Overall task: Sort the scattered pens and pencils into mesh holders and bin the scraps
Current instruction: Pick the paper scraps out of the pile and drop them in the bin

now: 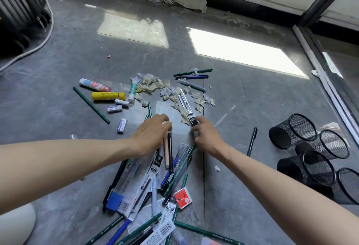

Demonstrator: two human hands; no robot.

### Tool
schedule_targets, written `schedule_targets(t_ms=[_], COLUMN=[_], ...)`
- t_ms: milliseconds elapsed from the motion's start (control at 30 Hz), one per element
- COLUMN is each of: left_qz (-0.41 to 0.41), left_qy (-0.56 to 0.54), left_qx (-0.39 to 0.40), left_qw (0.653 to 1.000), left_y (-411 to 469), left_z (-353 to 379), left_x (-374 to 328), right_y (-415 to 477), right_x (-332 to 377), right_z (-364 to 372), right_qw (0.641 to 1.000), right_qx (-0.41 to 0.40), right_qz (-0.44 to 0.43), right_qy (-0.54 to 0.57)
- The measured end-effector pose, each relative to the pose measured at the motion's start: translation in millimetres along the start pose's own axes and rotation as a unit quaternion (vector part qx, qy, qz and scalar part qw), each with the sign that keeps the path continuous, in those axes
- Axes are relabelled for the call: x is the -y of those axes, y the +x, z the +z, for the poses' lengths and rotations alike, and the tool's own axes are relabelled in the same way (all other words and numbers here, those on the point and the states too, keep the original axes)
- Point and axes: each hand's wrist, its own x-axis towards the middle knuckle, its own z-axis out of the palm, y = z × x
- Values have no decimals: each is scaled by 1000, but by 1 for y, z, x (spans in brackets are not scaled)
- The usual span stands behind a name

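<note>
Both hands are out over the mess on the floor [48,112]. My read on each:

Right hand [206,135] is pinching the near end of a packaged pen [185,104], a long clear sleeve with a black header that runs off toward 12 o'clock through the scraps [151,84]. Grabbing it by the end makes sense to me, since it should lift out of the paper bits without dragging them along.

Left hand [153,130] sits palm down with its fingers bent over the tops of a peach pen [166,153] and a black one right beside it. Honestly can't tell if it has hold of either or is only resting there.

Where the stuff is:
- The pile of pens and pencils [147,186] spreads from under the wrists down to 6 o'clock, and lots are in wrappers.
- The scraps make a band of torn paper from 11 to 1 o'clock, just past the fingertips, with a few loose pens [191,77] beyond them.
- Four mesh holders [301,128] lie on their sides in a cluster at 3 to 4 o'clock. They look empty from here, so I'd say the sorting has barely begun.
- One lone black pen [252,140] lies between the right hand and the holders.
- Glue sticks [108,96] and erasers [114,108] sit together at 10 o'clock.

No bin in view. My guess is the holders need standing up before anything stays in them.
</note>
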Motion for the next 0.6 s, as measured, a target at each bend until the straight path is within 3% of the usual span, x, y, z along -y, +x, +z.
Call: schedule_targets(t_ms=[133,300,400,600], left_qz=[-1,-15,-15,-79], left_qy=[19,-15,-56,-171], left_qx=[41,64,73,-13], left_qw=[999,998,996,982], left_y=[9,13,17,21], left_z=[2,8,11,-7], left_x=[-7,2,16,19], right_y=[1,3,-5,-18], right_x=[4,0,-1,8], right_z=[2,4,3,-13], right_qw=[999,1000,998,967], right_qx=[35,7,-60,-253], right_qz=[12,-3,-12,-17], right_qy=[0,-2,0,-27])
